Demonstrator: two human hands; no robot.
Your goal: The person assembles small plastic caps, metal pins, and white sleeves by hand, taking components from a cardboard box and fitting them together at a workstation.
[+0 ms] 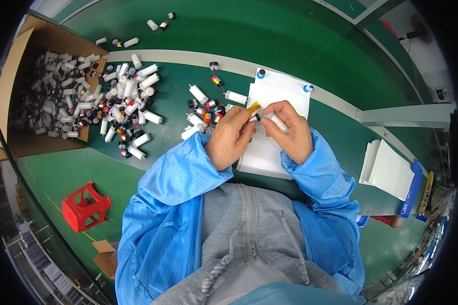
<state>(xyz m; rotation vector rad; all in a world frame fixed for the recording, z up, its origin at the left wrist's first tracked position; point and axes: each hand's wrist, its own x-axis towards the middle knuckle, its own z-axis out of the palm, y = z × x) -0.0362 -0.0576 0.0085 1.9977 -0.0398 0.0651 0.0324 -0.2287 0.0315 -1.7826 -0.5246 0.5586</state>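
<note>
My left hand is closed, thumb and fingers pinching a small yellow piece with a dark part at its lower end. Close beside it, my right hand is closed on a white plastic cylinder, partly hidden by the fingers. The two hands nearly meet over a white sheet. Just left of them lies a small heap of white cylinders, black caps and small red or yellow banded parts. Whether the two held pieces are joined, I cannot tell.
A cardboard box full of similar pieces stands at the left, with a large pile spilling beside it. Blue-and-white round pieces sit on the sheet's far corners. Papers lie at the right. A red stool stands on the floor.
</note>
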